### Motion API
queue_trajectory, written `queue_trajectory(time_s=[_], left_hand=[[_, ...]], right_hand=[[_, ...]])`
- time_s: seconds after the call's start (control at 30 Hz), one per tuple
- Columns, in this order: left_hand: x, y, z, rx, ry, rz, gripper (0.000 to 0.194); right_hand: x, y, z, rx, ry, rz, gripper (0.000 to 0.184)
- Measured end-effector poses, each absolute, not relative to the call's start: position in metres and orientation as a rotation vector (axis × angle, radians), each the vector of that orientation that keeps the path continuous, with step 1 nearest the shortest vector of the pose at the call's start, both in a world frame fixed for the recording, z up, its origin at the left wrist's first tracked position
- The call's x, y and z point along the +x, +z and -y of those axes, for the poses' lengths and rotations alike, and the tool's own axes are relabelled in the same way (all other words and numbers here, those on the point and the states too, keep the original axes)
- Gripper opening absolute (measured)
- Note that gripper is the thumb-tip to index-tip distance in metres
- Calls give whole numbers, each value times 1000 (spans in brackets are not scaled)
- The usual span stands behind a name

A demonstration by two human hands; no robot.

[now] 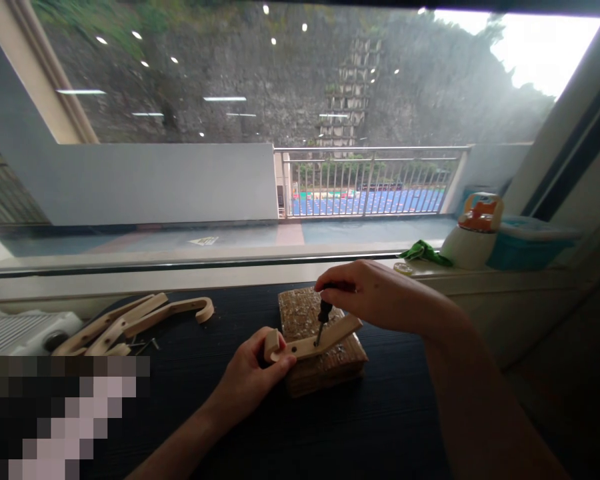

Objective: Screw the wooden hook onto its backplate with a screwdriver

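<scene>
In the head view, my left hand (260, 363) grips the hooked end of a pale wooden hook (305, 348) that has dark holes along it. The hook rests across a brown block (300, 310) with a rough, shiny, tape-like surface. My right hand (355, 287) is closed around the black handle of a screwdriver (323, 313), held upright from above. Its metal tip meets the wooden piece at one of the holes. Whether a screw sits in that hole is too small to tell.
Several similar wooden hooks (130, 320) lie at the left of the dark table (195, 400), with loose screws (153, 345) beside them. A white ribbed object (27, 333) stands farther left. On the right sill are a green cloth (424, 253), a white container (467, 243) and a teal box (530, 243).
</scene>
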State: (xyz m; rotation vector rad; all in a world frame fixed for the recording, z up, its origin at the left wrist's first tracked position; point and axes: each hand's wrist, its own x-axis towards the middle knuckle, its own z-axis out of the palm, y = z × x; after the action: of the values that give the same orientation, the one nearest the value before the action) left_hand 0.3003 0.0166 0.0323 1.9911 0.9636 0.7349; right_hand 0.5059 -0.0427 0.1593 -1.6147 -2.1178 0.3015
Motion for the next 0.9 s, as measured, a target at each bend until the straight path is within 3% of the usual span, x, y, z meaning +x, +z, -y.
queue_trajectory(time_s=[0.3,0.53,0.9], left_hand=[[299,29,-17,1989,698,-986,22],[300,30,-16,1995,724,-966,19],[299,30,-16,1998,721,-984,20]], right_hand=[[505,153,35,-1691,194,2087,28],[509,154,39,-1562,417,2150,25],[515,149,36,-1627,396,2105,25]])
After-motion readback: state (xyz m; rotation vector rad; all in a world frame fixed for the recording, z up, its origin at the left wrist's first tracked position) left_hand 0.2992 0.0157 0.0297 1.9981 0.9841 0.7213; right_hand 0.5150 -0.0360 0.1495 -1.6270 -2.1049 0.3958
